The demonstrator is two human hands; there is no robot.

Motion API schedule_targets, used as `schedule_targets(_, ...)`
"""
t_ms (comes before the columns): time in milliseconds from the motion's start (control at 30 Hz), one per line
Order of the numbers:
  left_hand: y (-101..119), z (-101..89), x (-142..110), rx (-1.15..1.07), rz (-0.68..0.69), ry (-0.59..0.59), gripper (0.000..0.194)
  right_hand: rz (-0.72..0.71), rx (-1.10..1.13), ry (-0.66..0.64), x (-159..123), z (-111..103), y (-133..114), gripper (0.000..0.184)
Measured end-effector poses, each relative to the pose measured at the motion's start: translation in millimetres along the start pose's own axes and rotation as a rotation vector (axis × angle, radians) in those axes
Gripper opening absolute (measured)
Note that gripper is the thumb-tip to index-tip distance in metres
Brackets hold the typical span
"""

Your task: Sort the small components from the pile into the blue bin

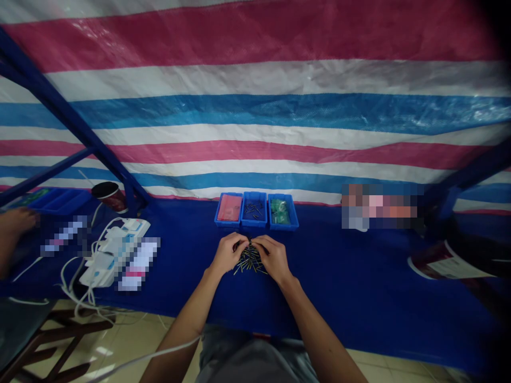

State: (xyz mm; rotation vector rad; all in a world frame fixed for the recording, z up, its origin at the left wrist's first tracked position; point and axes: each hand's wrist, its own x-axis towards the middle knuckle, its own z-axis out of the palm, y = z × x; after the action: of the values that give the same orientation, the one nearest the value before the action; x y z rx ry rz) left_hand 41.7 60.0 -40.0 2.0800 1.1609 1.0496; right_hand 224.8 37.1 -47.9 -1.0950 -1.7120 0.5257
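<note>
Both hands meet over a loose pile of thin dark and brassy screw-like pieces [249, 261] on the blue tabletop. My left hand [230, 252] has its fingers pinched together at the pile's far edge. Opposite it, the fingertips of my right hand [272, 255] are also pinched, almost touching the left ones. A small dark bit shows between the fingertips, too small to name. Just beyond stand three blue bins: one with pink packets [230, 207], one with dark thin pieces [254, 208], and one with green-and-clear bags [281, 210].
A white power strip [115, 250] with tangled cables lies on the left. Dark cups stand at the back left [109, 196] and right [443, 260]. Another person's hand [18, 223] is at the far left, by a blue tray [59, 200]. Striped sheeting [255, 117] hangs behind.
</note>
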Motion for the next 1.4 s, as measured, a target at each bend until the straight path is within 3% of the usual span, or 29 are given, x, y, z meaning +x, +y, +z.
schedule_targets(700,0.9,0.8,-0.5,-0.017,0.016,-0.01,0.019,0.018,-0.001,-0.058,0.3,-0.2,-4.7,0.022)
schedule_targets(1100,3.6,0.7,0.3,-0.021,0.012,0.005,0.015,0.026,-0.163,-0.088,-0.2,-1.7,-5.9,0.024)
schedule_targets(1400,4.3,1.4,0.6,-0.02,0.03,-0.008,0.016,0.012,-0.317,-0.093,0.9,1.1,-3.4,0.039)
